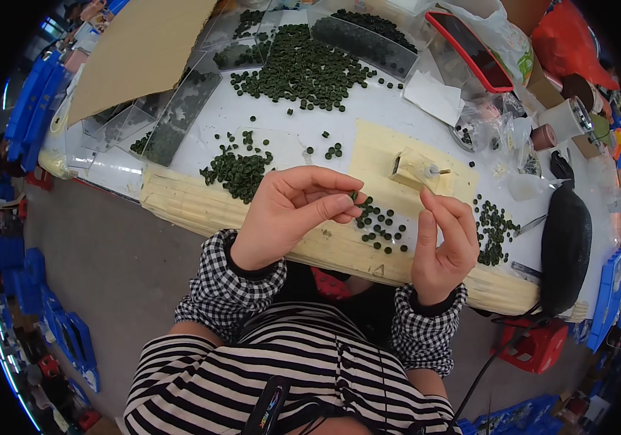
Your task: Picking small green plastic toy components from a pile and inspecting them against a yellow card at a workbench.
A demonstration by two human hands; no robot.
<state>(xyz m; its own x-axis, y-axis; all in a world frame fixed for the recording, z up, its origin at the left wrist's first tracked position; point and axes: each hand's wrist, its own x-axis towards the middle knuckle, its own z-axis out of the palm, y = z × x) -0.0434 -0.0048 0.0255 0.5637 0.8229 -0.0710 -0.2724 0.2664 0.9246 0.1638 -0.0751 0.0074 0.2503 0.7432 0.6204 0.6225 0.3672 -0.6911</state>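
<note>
My left hand (292,210) pinches a small dark green bead-like piece (354,196) between thumb and fingertips. My right hand (444,243) is to its right, fingers curled toward the thumb; anything in them is too small to make out. Just beyond the right fingertips stands a small block wrapped in cream tape (417,167), with a short brass-coloured pin (441,172) sticking out of a pale knob. Several loose green pieces (383,228) lie between my hands. A heap of the same pieces (238,174) sits left of my left hand.
A large pile of green pieces (303,69) covers the table's far middle, beside clear plastic trays (183,119). More pieces (495,228) lie at right, near tweezers (531,225) and a black pouch (566,232). A red-cased phone (470,51) stands at back right. Cream padding (187,203) lines the front edge.
</note>
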